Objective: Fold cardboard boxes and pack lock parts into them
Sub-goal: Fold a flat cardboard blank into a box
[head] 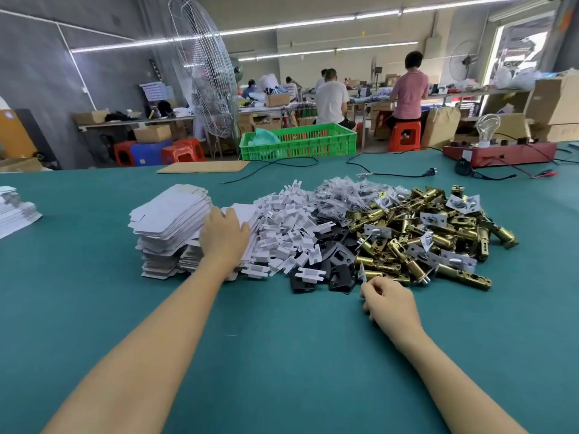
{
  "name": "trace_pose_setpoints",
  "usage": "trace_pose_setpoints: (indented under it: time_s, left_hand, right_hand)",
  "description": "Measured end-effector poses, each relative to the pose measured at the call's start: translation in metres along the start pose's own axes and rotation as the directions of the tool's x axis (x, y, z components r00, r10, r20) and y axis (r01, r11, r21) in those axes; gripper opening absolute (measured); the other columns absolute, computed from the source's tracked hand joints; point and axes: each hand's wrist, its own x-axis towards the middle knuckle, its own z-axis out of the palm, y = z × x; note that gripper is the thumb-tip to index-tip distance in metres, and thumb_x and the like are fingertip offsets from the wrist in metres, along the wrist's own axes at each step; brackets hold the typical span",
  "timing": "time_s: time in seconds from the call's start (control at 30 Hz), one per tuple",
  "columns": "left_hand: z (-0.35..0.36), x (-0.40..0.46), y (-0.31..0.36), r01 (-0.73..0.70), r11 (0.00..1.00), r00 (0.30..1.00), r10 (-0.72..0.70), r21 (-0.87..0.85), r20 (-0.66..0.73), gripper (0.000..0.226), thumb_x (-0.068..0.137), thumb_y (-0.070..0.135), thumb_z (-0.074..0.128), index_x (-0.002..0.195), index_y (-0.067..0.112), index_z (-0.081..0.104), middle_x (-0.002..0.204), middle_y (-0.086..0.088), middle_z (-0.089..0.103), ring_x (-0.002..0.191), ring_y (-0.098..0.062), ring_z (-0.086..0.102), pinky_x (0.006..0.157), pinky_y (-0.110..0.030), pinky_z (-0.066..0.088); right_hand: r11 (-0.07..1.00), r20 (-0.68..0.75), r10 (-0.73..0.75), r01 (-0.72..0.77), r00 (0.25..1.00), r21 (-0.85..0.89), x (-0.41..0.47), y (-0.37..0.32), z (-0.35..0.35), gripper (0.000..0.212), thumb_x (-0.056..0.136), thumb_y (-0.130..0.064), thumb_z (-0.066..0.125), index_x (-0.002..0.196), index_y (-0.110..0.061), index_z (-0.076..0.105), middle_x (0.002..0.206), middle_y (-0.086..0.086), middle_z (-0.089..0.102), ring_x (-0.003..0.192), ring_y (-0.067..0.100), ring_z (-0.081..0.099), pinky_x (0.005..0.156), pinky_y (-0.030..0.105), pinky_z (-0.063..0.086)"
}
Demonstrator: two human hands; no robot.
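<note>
bright ceiling tubes [282, 25] | soft shadows | edges bowed, slight blur

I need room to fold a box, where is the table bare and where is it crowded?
Bare: the green table in front of the piles, between and around both forearms, and the strip between the box blanks and the small stack at the far left. Crowded: the middle band of white inserts, black plates and brass latches.
</note>
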Motion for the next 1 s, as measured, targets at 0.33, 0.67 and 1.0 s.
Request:
trace_pose_setpoints:
  time_s: [0.33, 0.67, 1.0]
  left_hand:
    - [0.003, 0.027, -0.019, 0.196, 0.971, 0.928, -0.228, 0.134, 0.294, 0.083, 0.089, 0.072, 0.041, 0.143, 0.009, 0.039, 0.144, -0.020, 0.044, 0.132, -0.039, 0.041, 0.107, -0.049, 0.029]
    - [0.003, 0.031, -0.006, 0.275, 0.959, 0.943, -0.283, 0.068, 0.175, 0.080, 0.083, 0.065, 0.056, 0.134, 0.005, 0.044, 0.135, -0.021, 0.052, 0.125, -0.039, 0.046, 0.103, -0.049, 0.030]
    - [-0.008, -0.069, 0.065, 0.016, 0.879, 0.993, -0.068, -0.476, -0.093, 0.088, 0.074, 0.054, 0.074, 0.139, 0.008, 0.038, 0.131, -0.020, 0.044, 0.120, -0.035, 0.042, 0.099, -0.045, 0.039]
  right_hand:
    - [0.999, -0.023, -0.001, 0.002, 1.000, 0.037, 0.004, 0.003, 0.001, 0.023, 0.090, -0.018, 0.049, 0.073, -0.009, 0.061, 0.057, 0.001, 0.064, 0.038, 0.003, 0.051, 0.052, 0.030, 0.049]
    - [0.999, -0.023, -0.019, 0.020, 1.000, 0.045, 0.004, 0.004, 0.002, 0.023, 0.090, -0.018, 0.049, 0.072, -0.010, 0.060, 0.056, 0.000, 0.063, 0.038, 0.002, 0.051, 0.050, 0.028, 0.049]
    - [0.998, -0.036, -0.007, 0.009, 0.999, 0.059, 0.004, 0.003, 0.003, 0.024, 0.090, -0.020, 0.049, 0.073, -0.007, 0.060, 0.058, 0.003, 0.063, 0.038, 0.004, 0.051, 0.055, 0.036, 0.053]
